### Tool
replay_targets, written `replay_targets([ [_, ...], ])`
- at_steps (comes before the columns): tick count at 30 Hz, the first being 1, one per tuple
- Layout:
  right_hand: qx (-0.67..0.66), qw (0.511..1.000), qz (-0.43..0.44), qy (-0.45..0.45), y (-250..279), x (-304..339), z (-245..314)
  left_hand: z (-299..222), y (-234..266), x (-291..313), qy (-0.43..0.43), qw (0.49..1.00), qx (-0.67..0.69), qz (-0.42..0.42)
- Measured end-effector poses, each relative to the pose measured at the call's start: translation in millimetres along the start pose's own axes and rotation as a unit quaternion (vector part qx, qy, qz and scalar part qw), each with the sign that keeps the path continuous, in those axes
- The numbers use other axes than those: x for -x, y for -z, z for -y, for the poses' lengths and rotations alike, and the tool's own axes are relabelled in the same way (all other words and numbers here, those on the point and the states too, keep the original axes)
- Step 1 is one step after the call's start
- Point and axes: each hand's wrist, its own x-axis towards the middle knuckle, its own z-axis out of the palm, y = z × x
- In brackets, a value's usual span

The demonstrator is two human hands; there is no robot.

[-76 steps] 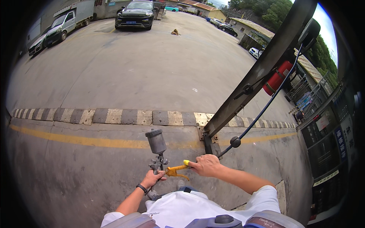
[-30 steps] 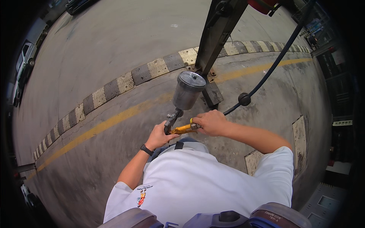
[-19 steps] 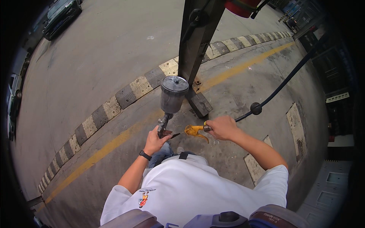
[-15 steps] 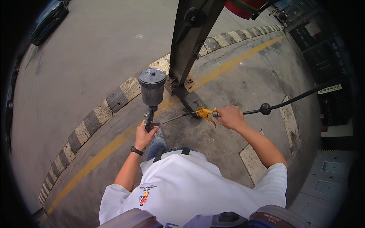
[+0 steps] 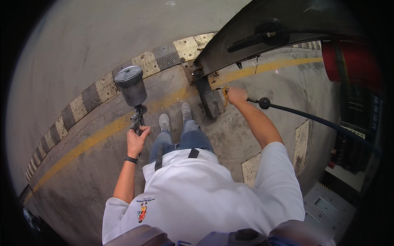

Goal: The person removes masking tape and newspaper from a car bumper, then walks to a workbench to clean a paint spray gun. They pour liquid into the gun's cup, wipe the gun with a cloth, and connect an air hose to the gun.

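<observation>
My left hand (image 5: 136, 142) is closed round the body of a spray gun (image 5: 138, 117), held out to the left. Its grey cup with a round lid (image 5: 130, 85) sits on top, tilted slightly left. My right hand (image 5: 237, 95), a little smeared by motion, grips a yellow air blow gun (image 5: 225, 95). Most of the blow gun is hidden by the hand, and its thin nozzle reaches left toward the post's foot. From behind that hand a dark air hose (image 5: 312, 112) with a black ball (image 5: 264, 103) on it runs off right.
A dark steel post (image 5: 246, 41) rises from a bolted base ahead of me, with a red cylinder-like thing (image 5: 349, 61) beside it. A black-and-cream kerb strip (image 5: 104, 87) and a yellow line (image 5: 92, 145) curve across the concrete. A grey cabinet (image 5: 328, 205) stands at lower right.
The blow gun has moved away from the spray gun, and its nozzle no longer points at my left hand. The spray gun is farther left. My view has shifted, with both shoes now showing.
</observation>
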Motion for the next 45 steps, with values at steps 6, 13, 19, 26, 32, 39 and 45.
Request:
replay_targets([
  [6,0.051,0.998,0.006,0.023,34.8,-65.1,-27.2,10.9,-21.8,25.4,0.099,0.987,0.092,-0.081],
  [13,0.019,0.999,0.009,0.027,44.5,-74.4,-57.0,-9.3,-53.2,23.0,0.09,0.986,0.092,-0.105],
  [19,-0.021,0.997,0.006,0.075,6.6,-37.9,-54.2,-30.5,-50.3,7.8,0.064,0.995,0.04,-0.063],
  [26,-0.073,0.996,0.035,0.035,-73.6,75.6,-18.0,-22.9,-17.0,-9.6,0.007,0.999,0.049,0.002],
  [32,-0.114,0.992,0.01,-0.053,-147.1,196.3,33.2,10.1,59.9,-19.8,-0.028,0.993,0.033,0.105],
  [39,-0.051,0.995,-0.071,0.048,-187.7,334.9,149.2,49.3,179.3,18.4,-0.097,0.986,-0.043,0.127],
  [45,-0.045,0.967,-0.228,0.1,-197.8,408.3,216.0,95.8,222.0,115.1,-0.167,0.98,0.1,0.049],
])
